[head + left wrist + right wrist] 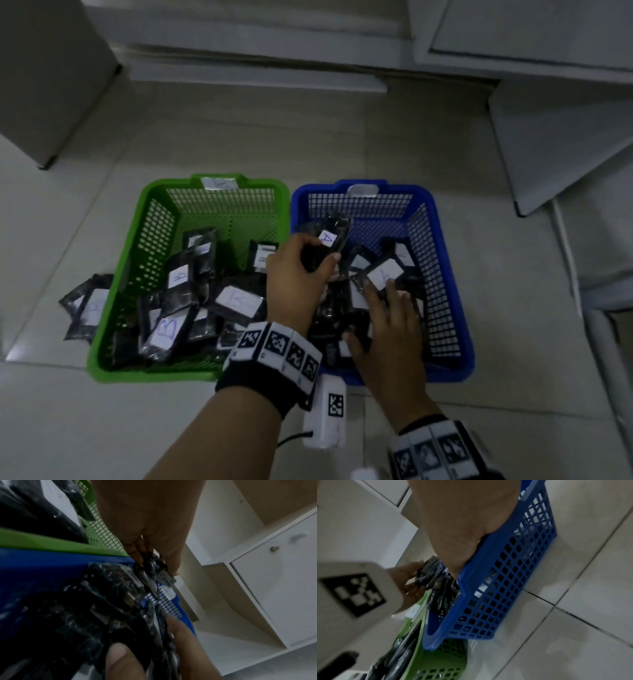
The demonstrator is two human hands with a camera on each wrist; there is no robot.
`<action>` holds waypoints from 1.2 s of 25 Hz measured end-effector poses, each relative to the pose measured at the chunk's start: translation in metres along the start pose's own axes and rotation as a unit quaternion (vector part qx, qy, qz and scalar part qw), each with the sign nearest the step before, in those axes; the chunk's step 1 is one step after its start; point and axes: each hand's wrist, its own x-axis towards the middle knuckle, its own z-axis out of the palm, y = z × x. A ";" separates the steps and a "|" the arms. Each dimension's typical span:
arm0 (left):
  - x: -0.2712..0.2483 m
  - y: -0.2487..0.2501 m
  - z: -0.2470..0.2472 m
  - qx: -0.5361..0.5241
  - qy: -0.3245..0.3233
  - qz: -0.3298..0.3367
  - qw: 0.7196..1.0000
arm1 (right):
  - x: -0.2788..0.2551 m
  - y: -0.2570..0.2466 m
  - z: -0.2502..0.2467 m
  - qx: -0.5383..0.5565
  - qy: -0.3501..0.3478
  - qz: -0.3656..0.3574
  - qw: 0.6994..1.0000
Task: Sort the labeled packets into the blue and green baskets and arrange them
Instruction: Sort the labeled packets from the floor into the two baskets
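A green basket (102, 329) on the left holds several black packets with white B labels (236, 301). Beside it on the right, a blue basket (459, 308) holds black packets labelled A (385, 274). My left hand (310, 255) grips a bundle of black packets (330, 236) with an A label, raised over the blue basket's left side. In the left wrist view its fingers (137, 553) pinch that bundle (154, 568). My right hand (387, 308) lies with straight, spread fingers on the packets inside the blue basket. One labelled packet (87, 308) lies on the floor left of the green basket.
Both baskets stand on a pale tiled floor (513, 274). White cabinets (565, 102) line the back and right, and a white unit (44, 102) stands at the far left. A white marker box (329, 418) hangs below my left wrist.
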 end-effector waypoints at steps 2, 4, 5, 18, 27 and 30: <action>0.002 0.002 0.013 0.024 0.005 0.009 1.000 | 0.001 0.001 0.004 -0.007 -0.036 0.000 0.999; 0.006 0.010 0.019 0.048 -0.004 0.025 0.999 | 0.002 0.002 0.008 -0.008 -0.048 0.007 0.999; 0.008 0.013 0.018 0.061 -0.022 0.031 0.997 | 0.002 0.000 0.010 -0.016 -0.040 0.003 0.999; -0.013 -0.044 -0.130 -0.004 -0.043 0.056 0.998 | -0.007 -0.057 0.001 0.104 0.006 -0.003 0.995; -0.036 -0.186 -0.323 0.047 0.195 -0.138 0.970 | -0.006 -0.296 0.064 0.195 -0.082 -0.156 0.965; -0.029 -0.221 -0.334 0.066 0.182 -0.174 0.966 | 0.008 -0.344 0.090 0.146 -0.131 -0.207 0.958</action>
